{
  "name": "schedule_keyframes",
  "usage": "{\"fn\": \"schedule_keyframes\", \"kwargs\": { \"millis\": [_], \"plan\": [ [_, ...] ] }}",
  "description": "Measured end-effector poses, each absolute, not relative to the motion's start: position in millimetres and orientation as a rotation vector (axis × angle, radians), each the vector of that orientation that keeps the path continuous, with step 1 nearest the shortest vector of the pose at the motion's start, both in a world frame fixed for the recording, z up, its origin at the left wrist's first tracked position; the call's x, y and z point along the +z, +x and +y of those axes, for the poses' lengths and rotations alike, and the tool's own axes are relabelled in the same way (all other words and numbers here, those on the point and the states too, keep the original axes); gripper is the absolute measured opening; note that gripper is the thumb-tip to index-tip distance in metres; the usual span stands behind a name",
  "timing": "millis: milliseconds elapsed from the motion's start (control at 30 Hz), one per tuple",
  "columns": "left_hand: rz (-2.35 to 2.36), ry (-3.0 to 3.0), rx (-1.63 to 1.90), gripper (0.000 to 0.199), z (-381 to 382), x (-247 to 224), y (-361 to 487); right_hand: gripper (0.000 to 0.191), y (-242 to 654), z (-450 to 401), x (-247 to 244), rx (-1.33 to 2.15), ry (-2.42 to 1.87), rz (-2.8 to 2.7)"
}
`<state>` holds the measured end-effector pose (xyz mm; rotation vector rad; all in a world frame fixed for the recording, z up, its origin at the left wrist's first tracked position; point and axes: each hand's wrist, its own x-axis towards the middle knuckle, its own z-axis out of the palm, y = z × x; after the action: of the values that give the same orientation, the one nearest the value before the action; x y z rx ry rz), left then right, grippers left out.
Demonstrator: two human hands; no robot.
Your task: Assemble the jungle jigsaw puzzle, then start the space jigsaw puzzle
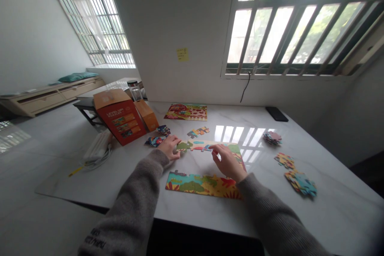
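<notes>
A partly joined jigsaw puzzle lies on the white table in front of me. Its upper strip (198,146) shows a green dinosaur and runs into a right side partly covered by my right hand. Below lies a wider bottom strip (204,185) with green bushes and red plants; bare table shows between the two. At the upper strip's left end, my left hand (169,148) grips the edge of a puzzle piece (182,146) between thumb and fingers. My right hand (225,161) is bent over the strip's middle, fingertips close together at a blue and red part; anything pinched there is hidden.
Loose pieces sit in piles: dark ones (154,140) left, orange ones (198,131) behind, pink (272,138) and yellow-blue (301,183) ones right. A farm picture (186,112) lies at the back. Red puzzle box (121,122), power strip (97,150) and black phone (276,114) flank the area.
</notes>
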<state>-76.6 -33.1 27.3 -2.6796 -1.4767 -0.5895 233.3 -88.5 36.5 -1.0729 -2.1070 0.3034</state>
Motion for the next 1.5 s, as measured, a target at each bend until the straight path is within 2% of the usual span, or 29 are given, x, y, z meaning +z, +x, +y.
{"fn": "schedule_keyframes", "kwargs": {
  "millis": [333, 767, 900, 1333, 1500],
  "plan": [
    [-1.658, -2.571, -0.192, 0.048, -6, 34, -68, 0.021, 234, -91, 32, 0.130, -1.111, -2.303],
    [-1.692, -2.592, -0.291, 0.061, -20, 25, -58, 0.021, 234, -91, 31, 0.178, -1.127, -2.342],
    [-1.654, -2.660, -0.303, 0.051, -34, 23, -49, 0.021, 233, -92, 29, 0.193, -1.123, -2.365],
    [-1.556, -2.744, -0.394, 0.046, -39, 16, -37, 0.022, 228, -93, 25, 0.199, -1.135, -2.405],
    [-1.574, -2.743, -0.577, 0.038, -33, 11, -44, 0.022, 229, -92, 24, 0.209, -1.155, -2.404]
  ]
}}
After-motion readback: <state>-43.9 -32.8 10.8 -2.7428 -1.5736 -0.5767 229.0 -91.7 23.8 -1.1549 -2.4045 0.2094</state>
